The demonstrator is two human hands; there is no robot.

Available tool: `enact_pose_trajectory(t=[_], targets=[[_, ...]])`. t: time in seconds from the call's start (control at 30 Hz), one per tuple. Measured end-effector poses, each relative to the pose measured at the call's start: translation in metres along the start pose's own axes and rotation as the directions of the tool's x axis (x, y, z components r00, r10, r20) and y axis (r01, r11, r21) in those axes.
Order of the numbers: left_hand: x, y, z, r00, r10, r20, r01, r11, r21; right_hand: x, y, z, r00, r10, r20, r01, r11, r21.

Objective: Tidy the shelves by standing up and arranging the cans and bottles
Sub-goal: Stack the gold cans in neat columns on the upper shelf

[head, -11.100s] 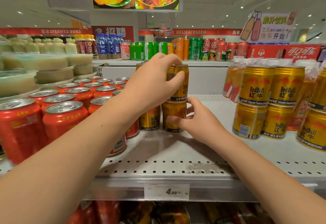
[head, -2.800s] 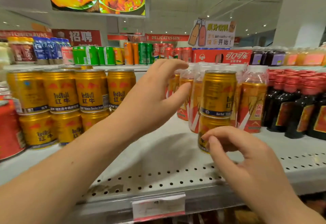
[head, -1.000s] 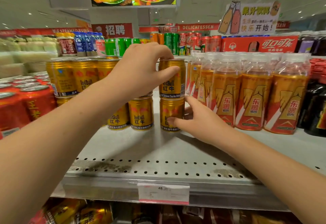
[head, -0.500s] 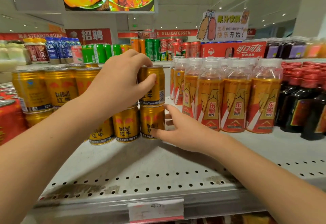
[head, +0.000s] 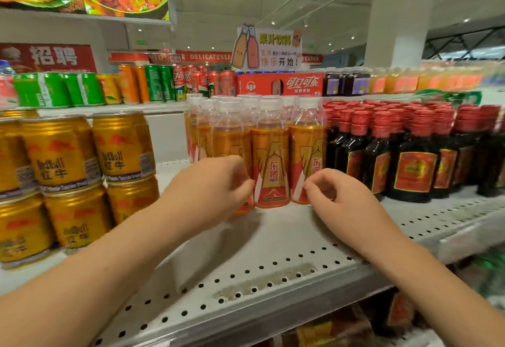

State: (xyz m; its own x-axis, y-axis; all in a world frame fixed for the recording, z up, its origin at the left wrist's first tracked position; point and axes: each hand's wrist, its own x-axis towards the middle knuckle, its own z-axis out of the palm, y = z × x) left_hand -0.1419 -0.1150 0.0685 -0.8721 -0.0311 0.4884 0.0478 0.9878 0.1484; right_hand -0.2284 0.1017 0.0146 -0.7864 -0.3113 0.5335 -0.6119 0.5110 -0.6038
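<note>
- Here, both hands are at the front row of orange-labelled bottles on the perforated shelf.
- Left hand: knuckles toward the camera, fingers curled in front of the leftmost front bottle. Fingertips seem to touch its lower label; whether they clamp it I cannot tell, since the hand hides the contact.
- Right hand: fingers bent loosely, thumb and forefinger close together, nothing held. Tips lie just beside the base of the rightmost front bottle, perhaps brushing it.
- Middle front bottle: upright, untouched, in the gap between the two hands, at 12 o'clock from both wrists.
- Key relation: the bottles' long axes run vertical; all stand, none tipped. From the left fingers the row runs toward 3 o'clock; from the right fingers, toward 9 o'clock. Each hand is nearest its own end bottle, so a squeeze or push inward looks natural.
- Gold cans: stacked two high at 9 o'clock of the left forearm, apart from it, upright.
- Dark bottles with red caps: at 3 o'clock of the right hand, near, not touched.
- Judgement: the step looks like squaring the bottle row. Risk: a push high on a tall, narrow bottle could topple it into those behind.
</note>
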Motion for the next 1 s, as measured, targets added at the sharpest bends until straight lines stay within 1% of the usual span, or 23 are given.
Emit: enact_pose_trajectory(t=[0.13, 0.27, 0.37, 0.43, 0.53, 0.57, 0.6, 0.67, 0.7, 0.73, 0.8, 0.83, 0.9, 1.0], targets=[[0.009, 0.002, 0.007, 0.995, -0.075, -0.069, 0.076, 0.997, 0.01, 0.014, 0.018, -0.004, 0.996, 0.034, 0.081, -0.032, 0.999, -0.036], [0.002, -0.001, 0.016, 0.977, -0.129, -0.168, 0.127, 0.992, -0.024, 0.028, 0.028, -0.008, 0.997, 0.046, 0.061, -0.042, 0.998, -0.055], [-0.003, -0.008, 0.022, 0.976, -0.175, -0.126, 0.161, 0.98, -0.12, 0.033, 0.033, -0.007, 0.998, 0.056, 0.032, -0.054, 0.996, -0.067], [-0.006, -0.009, 0.024, 0.98, -0.176, -0.089, 0.162, 0.977, -0.142, 0.032, 0.034, -0.005, 0.998, 0.06, 0.019, -0.059, 0.997, -0.043], [-0.007, -0.009, 0.024, 0.976, -0.184, -0.114, 0.167, 0.975, -0.147, 0.03, 0.032, -0.002, 0.998, 0.055, 0.042, -0.055, 0.998, -0.01], [-0.006, -0.01, 0.024, 0.968, -0.201, -0.153, 0.175, 0.971, -0.163, 0.029, 0.031, -0.002, 0.998, 0.045, 0.034, -0.045, 0.999, -0.014], [-0.006, -0.011, 0.024, 0.953, -0.22, -0.208, 0.185, 0.967, -0.173, 0.029, 0.03, -0.002, 1.0, 0.029, -0.003, -0.029, 0.999, -0.014], [-0.006, -0.014, 0.024, 0.917, -0.271, -0.293, 0.224, 0.957, -0.185, 0.029, 0.028, -0.005, 0.991, 0.004, -0.134, -0.006, 1.0, -0.014], [-0.005, -0.015, 0.025, 0.904, -0.313, -0.29, 0.265, 0.944, -0.196, 0.028, 0.027, -0.006, 0.983, -0.007, -0.185, 0.001, 1.0, -0.028], [-0.005, -0.016, 0.026, 0.896, -0.365, -0.252, 0.318, 0.925, -0.209, 0.027, 0.026, -0.005, 0.979, -0.021, -0.201, 0.01, 0.998, -0.054], [-0.003, -0.019, 0.03, 0.891, -0.434, -0.135, 0.386, 0.879, -0.28, 0.025, 0.023, -0.001, 0.99, -0.047, -0.137, 0.032, 0.993, -0.111], [-0.001, -0.02, 0.032, 0.894, -0.439, -0.091, 0.387, 0.858, -0.338, 0.025, 0.021, 0.0, 0.995, -0.047, -0.09, 0.037, 0.993, -0.112], [-0.001, -0.021, 0.033, 0.906, -0.42, -0.054, 0.366, 0.84, -0.4, 0.027, 0.021, 0.001, 0.999, -0.034, -0.04, 0.031, 0.998, -0.062], [-0.002, -0.021, 0.033, 0.911, -0.408, -0.06, 0.347, 0.836, -0.425, 0.028, 0.023, -0.004, 0.998, -0.032, -0.056, 0.034, 0.999, 0.038]])
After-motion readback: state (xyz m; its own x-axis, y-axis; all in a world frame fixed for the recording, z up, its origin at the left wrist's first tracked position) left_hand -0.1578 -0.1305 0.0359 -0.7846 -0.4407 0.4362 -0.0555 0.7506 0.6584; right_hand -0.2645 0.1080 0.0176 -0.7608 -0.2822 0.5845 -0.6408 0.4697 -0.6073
